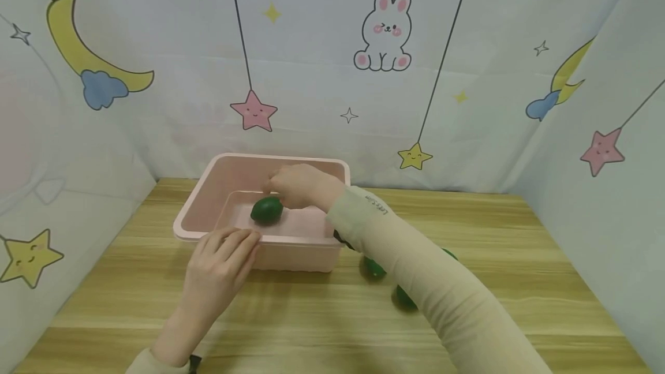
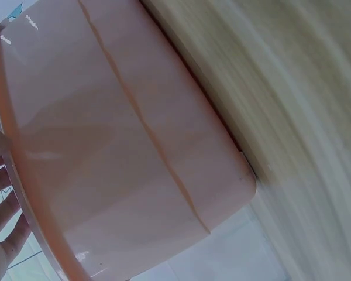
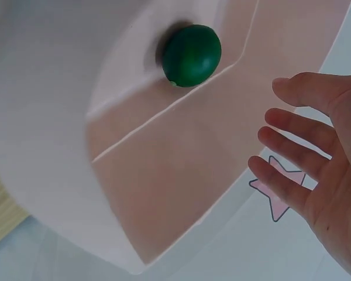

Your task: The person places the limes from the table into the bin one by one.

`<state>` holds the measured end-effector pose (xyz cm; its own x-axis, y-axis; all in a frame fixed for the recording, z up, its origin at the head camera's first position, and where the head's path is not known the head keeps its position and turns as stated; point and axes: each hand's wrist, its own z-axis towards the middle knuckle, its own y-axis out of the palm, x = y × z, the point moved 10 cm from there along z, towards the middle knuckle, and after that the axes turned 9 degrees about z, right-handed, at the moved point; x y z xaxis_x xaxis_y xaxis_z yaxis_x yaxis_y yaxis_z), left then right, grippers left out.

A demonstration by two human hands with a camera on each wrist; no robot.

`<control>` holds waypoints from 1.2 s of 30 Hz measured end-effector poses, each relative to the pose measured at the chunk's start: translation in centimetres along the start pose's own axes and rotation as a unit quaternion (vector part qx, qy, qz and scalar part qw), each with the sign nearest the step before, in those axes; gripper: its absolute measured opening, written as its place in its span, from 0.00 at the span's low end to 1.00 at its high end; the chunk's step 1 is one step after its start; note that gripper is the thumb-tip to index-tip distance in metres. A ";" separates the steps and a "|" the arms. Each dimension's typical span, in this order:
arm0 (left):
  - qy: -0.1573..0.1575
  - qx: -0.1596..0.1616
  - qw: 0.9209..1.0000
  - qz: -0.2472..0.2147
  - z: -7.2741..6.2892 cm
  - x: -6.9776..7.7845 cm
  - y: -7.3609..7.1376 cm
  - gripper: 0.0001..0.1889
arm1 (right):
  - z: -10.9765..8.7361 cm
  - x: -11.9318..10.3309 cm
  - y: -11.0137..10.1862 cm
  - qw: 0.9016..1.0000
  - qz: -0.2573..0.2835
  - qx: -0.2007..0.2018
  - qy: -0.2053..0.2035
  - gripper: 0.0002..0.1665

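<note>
A pink plastic bin (image 1: 298, 255) stands on the table, and a dark green lime (image 1: 267, 211) lies on its floor. My left hand (image 1: 223, 258) holds the front rim, fingers over the edge; in the left wrist view the thumb lies at the rim's outer side. My right hand (image 1: 301, 184) is inside the bin's opening, up and to the right of the lime in the head view. In the right wrist view its fingers (image 3: 286, 187) are spread with nothing between them, apart from the lime (image 3: 192, 55).
Right of the bin, a green fruit (image 1: 374, 268) and another green fruit (image 1: 405, 298) lie on the wooden table (image 1: 291, 322), partly hidden by the right sleeve (image 1: 441, 281). A bit of green (image 1: 449, 254) shows behind it. Printed cloth (image 1: 312, 74) hangs around the back and sides.
</note>
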<state>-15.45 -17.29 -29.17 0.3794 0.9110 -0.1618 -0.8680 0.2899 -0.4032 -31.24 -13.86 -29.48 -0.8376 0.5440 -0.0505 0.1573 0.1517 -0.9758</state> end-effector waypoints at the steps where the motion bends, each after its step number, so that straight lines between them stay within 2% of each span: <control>1: 0.000 -0.001 1.000 0.001 0.0 0.0 0.0 0.15 | -0.1 0.0 -0.1 1.000 0.003 0.000 0.000 0.21; 9: -0.001 -0.003 1.000 -0.001 0.0 0.0 0.0 0.15 | -0.7 0.5 -0.8 0.998 0.060 0.014 0.003 0.20; 22: -0.002 -0.007 1.000 -0.004 -0.3 0.2 0.0 0.15 | -2.1 1.2 -1.3 0.994 0.103 0.033 -0.007 0.20; 30: -0.004 -0.004 1.000 -0.003 -0.3 0.1 0.0 0.15 | -3.4 1.7 -1.9 0.992 0.111 0.055 -0.015 0.22; 36: -0.007 -0.005 1.000 -0.006 -0.2 0.0 0.0 0.15 | -4.4 2.1 -2.1 0.991 0.118 0.068 -0.001 0.22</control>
<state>-15.42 -17.35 -29.36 0.3859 0.9111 -0.1449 -0.8600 0.2984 -0.4138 -31.05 -9.38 -26.64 -0.7872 0.5488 -0.2813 0.2771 -0.0927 -0.9563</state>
